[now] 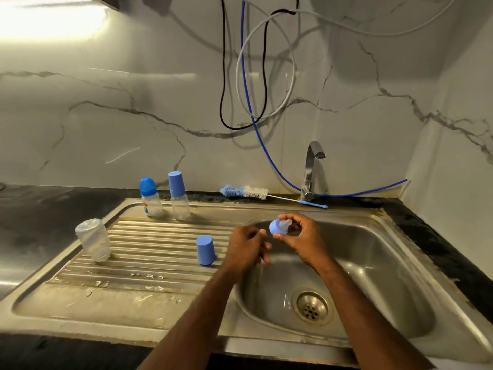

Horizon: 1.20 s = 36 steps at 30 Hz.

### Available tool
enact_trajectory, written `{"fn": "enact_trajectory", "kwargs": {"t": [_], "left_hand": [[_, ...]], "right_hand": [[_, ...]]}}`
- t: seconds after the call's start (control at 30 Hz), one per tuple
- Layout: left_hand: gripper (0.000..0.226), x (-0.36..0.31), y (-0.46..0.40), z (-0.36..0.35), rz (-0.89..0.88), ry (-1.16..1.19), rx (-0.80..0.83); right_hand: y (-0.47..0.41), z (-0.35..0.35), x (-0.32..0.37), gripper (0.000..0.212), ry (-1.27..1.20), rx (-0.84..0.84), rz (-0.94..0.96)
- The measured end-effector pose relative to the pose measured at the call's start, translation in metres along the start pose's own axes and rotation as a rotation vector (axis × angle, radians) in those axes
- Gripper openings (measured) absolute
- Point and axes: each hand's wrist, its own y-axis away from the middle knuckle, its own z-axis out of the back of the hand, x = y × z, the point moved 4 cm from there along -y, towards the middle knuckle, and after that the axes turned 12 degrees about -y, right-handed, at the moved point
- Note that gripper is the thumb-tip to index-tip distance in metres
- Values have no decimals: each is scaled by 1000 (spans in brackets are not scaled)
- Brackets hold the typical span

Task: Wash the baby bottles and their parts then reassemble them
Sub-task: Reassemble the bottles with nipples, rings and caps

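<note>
Over the sink basin our right hand has its grip pinched on the blue collar with teat, left hand just beside it, fingers loosely curled and holding nothing, loose blue cap left of the basin on the drainboard.

Steel drainboard, three bottles, blue cap, brush behind

You won't find any readable text here; the capped bottle at the back of the drainboard carries a small printed mark, too blurred to make out.
</note>
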Motion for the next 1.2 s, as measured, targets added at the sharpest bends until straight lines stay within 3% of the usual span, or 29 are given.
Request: {"fn": "enact_trajectory", "kwargs": {"t": [0.17, 0.3, 0.5, 0.57, 0.67, 0.77, 0.9, 1.0, 1.1, 1.2], "left_hand": [[23, -26, 4, 82, -130, -197, -294], [10, -35, 19, 167, -249, -584, -592], [37, 12, 50, 295, -71, -766, -928], [55, 36, 54, 327, 71, -809, -877], [80, 72, 51, 351, 236, -901, -626], [81, 91, 45, 355, 251, -806, -466], [77, 100, 34, 349, 257, -700, -447], [70, 96, 31, 336, 224, -618, -543], [63, 78, 24, 311, 132, -356, -696], [56, 52, 11, 258, 53, 105, -577]], "right_hand": [[-8, -56, 18, 43, 33, 67, 38], [-13, -126, 38, 43, 81, 155, 139], [-6, -221, 53, 42, 129, 336, 253], [-1, -243, 53, 40, 142, 378, 278], [3, -264, 51, 36, 179, 411, 296], [4, -272, 49, 37, 191, 432, 284], [3, -268, 46, 40, 198, 441, 239], [3, -255, 47, 40, 188, 417, 237], [-1, -228, 47, 41, 109, 322, 211], [-8, -188, 42, 40, -5, 155, 164]]}}
